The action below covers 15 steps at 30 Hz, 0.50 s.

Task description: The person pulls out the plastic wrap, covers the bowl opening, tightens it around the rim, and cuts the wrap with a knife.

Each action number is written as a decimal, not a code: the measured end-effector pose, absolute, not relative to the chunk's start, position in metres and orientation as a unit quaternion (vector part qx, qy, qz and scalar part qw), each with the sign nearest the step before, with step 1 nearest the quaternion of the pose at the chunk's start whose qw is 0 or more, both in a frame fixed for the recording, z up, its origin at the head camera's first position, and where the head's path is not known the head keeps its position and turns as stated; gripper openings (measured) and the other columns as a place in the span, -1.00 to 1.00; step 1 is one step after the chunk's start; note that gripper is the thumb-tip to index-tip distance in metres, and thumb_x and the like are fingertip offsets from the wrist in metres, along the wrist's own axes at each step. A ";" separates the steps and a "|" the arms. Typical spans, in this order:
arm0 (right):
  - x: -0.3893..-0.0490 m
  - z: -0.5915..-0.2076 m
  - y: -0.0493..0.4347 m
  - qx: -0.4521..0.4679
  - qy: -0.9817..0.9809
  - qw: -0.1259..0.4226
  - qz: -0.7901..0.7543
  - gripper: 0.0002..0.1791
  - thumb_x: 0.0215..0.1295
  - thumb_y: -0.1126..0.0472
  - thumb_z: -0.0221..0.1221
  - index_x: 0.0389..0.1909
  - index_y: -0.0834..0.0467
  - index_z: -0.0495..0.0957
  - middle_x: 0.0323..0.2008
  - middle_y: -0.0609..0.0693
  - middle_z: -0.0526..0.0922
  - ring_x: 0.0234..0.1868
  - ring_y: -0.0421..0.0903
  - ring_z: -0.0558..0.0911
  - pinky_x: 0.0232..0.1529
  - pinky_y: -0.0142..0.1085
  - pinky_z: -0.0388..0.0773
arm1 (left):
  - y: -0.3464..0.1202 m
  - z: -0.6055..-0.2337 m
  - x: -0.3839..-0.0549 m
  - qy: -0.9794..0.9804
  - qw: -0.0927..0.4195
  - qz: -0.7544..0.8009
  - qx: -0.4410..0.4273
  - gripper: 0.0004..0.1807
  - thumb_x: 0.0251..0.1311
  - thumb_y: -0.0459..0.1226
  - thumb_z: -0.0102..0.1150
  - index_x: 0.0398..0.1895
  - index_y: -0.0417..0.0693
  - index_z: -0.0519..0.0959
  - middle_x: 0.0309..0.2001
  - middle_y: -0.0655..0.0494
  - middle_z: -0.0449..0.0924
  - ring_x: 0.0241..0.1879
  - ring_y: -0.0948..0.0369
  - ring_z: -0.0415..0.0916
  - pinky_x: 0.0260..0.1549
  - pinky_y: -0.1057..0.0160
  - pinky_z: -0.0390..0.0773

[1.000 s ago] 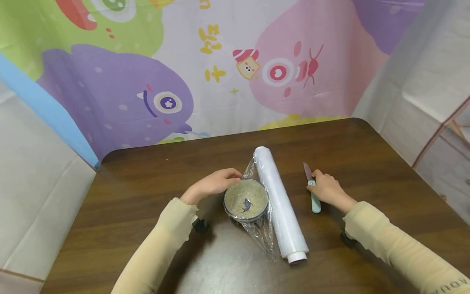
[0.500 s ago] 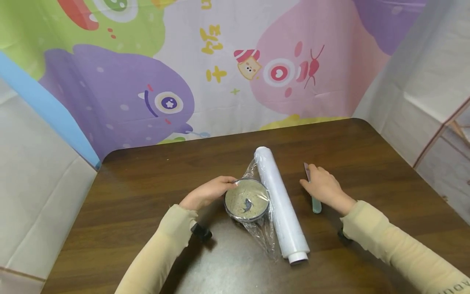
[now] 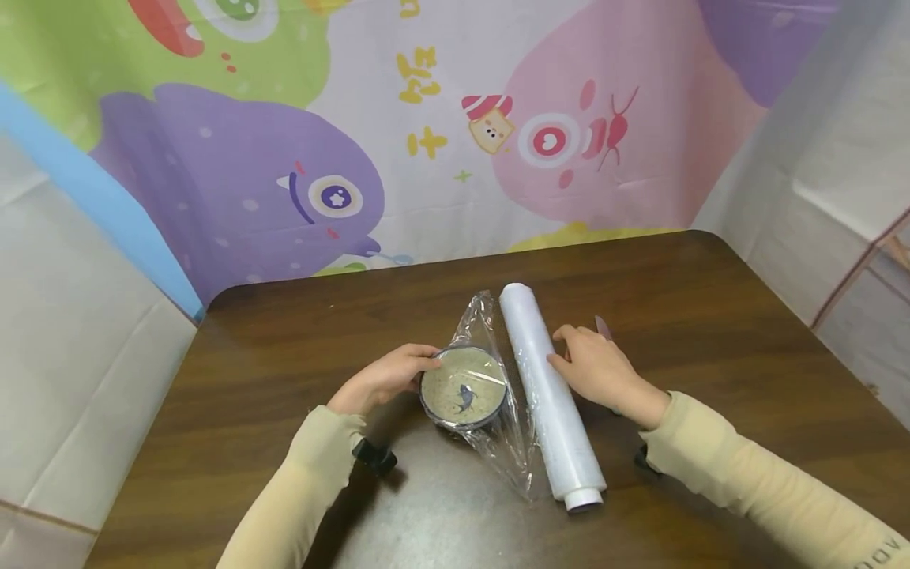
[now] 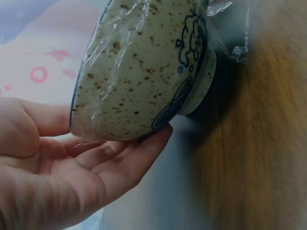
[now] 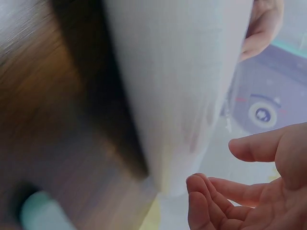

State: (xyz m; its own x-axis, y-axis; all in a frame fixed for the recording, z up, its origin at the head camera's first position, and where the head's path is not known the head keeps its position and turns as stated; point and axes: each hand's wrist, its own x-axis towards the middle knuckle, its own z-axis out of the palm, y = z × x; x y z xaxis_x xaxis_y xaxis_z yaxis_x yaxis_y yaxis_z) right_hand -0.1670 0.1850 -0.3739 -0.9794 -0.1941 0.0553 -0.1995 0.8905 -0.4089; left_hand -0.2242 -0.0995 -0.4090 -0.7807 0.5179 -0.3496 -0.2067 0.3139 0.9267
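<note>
My left hand (image 3: 391,375) grips the left side of a speckled bowl (image 3: 462,383) with a blue fish inside. In the left wrist view the thumb lies at the bowl's rim and the fingers reach under its curved wall (image 4: 134,72). Clear cling film (image 3: 508,442) covers the bowl and hangs off in crumpled tails. To its right lies a long white cling film roll (image 3: 554,403). My right hand (image 3: 600,371) hovers at the roll's right side, thumb and fingers apart with nothing between them. Behind that hand a folding knife (image 3: 603,327) is mostly hidden; only its blade shows.
Everything lies on a dark wooden table (image 3: 298,316). A printed cartoon curtain (image 3: 441,197) hangs along its back edge. In the right wrist view the mint knife handle (image 5: 45,213) shows blurred on the table.
The right hand has let go of the knife and moved left to the roll. The left hand now grips the bowl, which has shifted left; its film has come away from the roll.
</note>
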 end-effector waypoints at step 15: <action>-0.167 -0.361 0.143 0.145 -0.962 -0.004 0.233 -0.67 0.21 0.18 0.08 -0.05 0.27 0.48 -0.45 0.00 0.53 -0.46 -0.12 0.49 -0.50 -0.30 0.43 | -0.118 -0.412 -0.209 0.755 0.274 0.595 0.038 -0.60 0.30 -0.34 -0.23 0.13 -0.41 0.21 -0.16 -0.09 0.42 -0.29 0.21 0.45 -0.28 0.23 0.51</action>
State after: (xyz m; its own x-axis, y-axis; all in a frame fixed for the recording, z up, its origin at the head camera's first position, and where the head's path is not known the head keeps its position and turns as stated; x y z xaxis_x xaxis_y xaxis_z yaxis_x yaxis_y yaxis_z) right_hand -0.1666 0.1426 -0.3615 -0.9581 -0.2803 0.0595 -0.2765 0.8493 -0.4497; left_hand -0.2091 -0.1181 -0.4116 -0.8472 0.3830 -0.3681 -0.2689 0.2886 0.9189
